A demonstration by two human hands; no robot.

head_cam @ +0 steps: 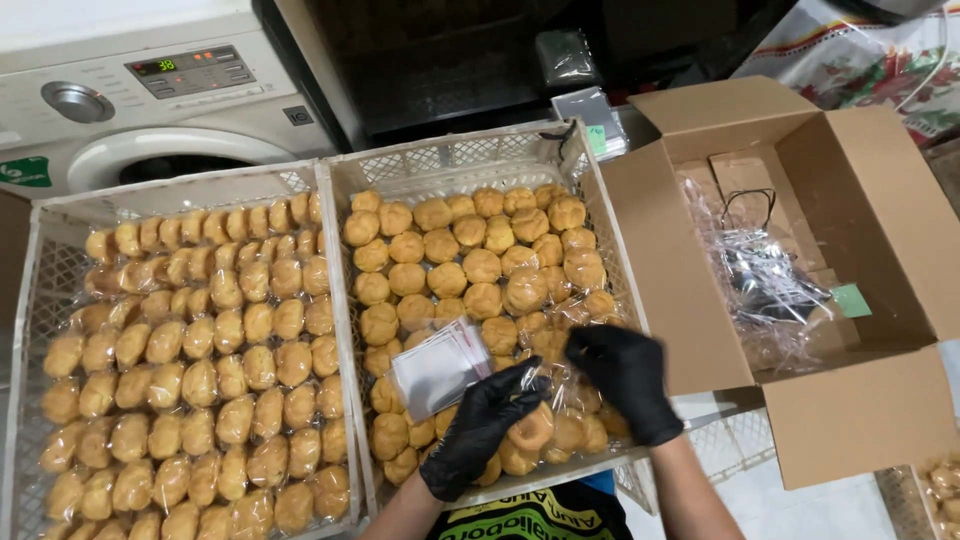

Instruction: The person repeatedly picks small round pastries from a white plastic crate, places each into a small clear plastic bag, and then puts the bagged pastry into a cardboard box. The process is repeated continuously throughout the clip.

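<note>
Two crates (335,300) by washer (150,100) | left hand (480,425) grips bags (440,365) | right hand (625,375) pinches wrapped pastry (530,430)

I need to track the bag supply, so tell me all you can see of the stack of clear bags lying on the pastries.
The stack of clear bags is a thin, flat pile of small transparent plastic sleeves, whitish where they overlap. It lies tilted on the unwrapped pastries in the right crate, just above the black-gloved left hand, whose fingertips reach its lower edge. The right hand is apart from it.

Left hand (487,420) gloved black, fingers curled – right hand (625,375) likewise, knuckles up
</note>
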